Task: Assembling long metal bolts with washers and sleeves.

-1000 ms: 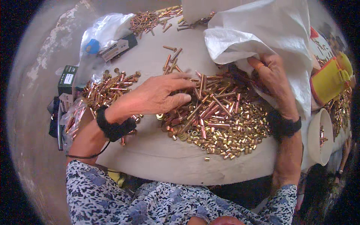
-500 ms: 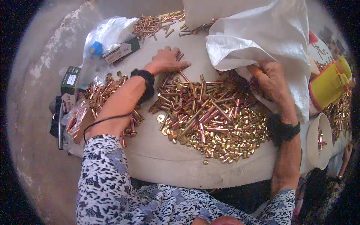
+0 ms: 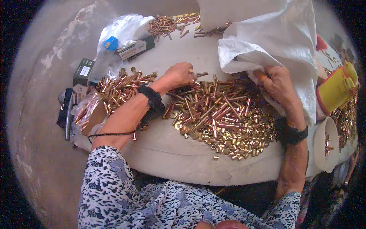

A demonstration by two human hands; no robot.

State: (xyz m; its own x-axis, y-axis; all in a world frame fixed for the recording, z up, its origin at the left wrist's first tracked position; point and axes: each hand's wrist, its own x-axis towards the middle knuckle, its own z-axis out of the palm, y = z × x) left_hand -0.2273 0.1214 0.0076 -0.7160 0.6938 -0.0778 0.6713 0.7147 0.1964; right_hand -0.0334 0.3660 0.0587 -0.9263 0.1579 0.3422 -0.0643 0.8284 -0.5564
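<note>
My left hand is closed at the far left edge of the main heap, with a bolt sticking out beside its fingers. That heap holds long copper-coloured bolts, and short gold sleeves lie at its near side. A few flat washers lie on its left. My right hand grips the edge of a white woven sack, which rises over the heap's far right side. The sack's folds hide part of the bolts and some of my right fingertips.
Left of my left forearm lie another bolt pile, small boxes and a clear bottle with a blue cap. Smaller bolts lie at the back. On the right are a yellow container and a white bowl.
My left hand has gone from spread fingers to a closed grip beside the bolts. My right hand stays at the sack. The whole view has shifted slightly.
</note>
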